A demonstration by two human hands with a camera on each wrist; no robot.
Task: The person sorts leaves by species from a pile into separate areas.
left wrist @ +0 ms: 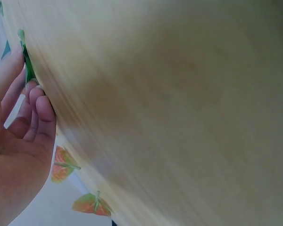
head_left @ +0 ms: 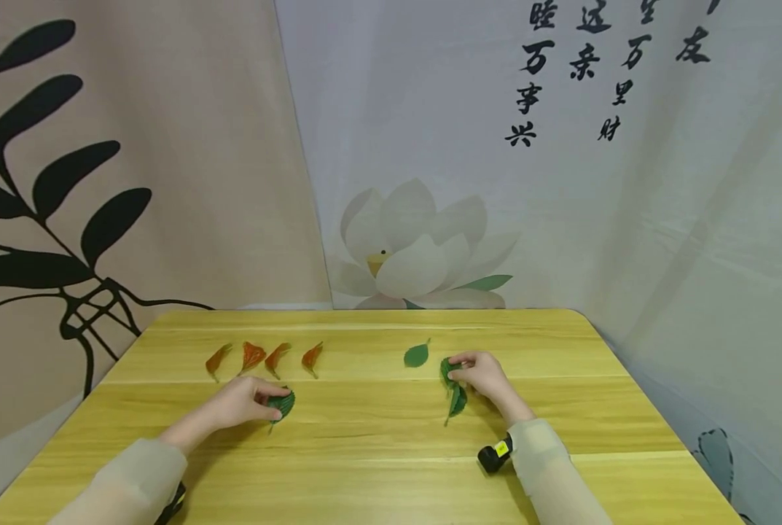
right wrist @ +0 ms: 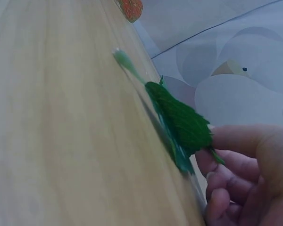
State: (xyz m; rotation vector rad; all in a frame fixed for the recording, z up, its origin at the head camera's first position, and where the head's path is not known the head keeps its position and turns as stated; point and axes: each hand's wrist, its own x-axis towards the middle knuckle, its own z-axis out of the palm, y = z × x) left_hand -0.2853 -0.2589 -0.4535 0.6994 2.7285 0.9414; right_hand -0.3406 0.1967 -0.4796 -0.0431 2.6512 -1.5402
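Left hand [head_left: 241,402]: thumb and fingers pinch a dark-green, ribbed oval leaf [head_left: 286,402], stem toward the person, left of centre at the yellow wood-grain bench [head_left: 364,467]. Right hand [head_left: 487,375]: thumb and fingers pinch a green, tooth-edged leaf [head_left: 447,370], right of centre. A second green, pointed leaf [head_left: 458,402] sits directly on its near side, stem also toward the person; cannot tell whether the two overlap. A flat, rounded green leaf [head_left: 416,356] lies to their left, apart. Beyond the left hand, four orange-red leaves [head_left: 253,355] in a row. Behind the bench: pale cloth backdrop [head_left: 627,219], printed white lotus [head_left: 417,262].
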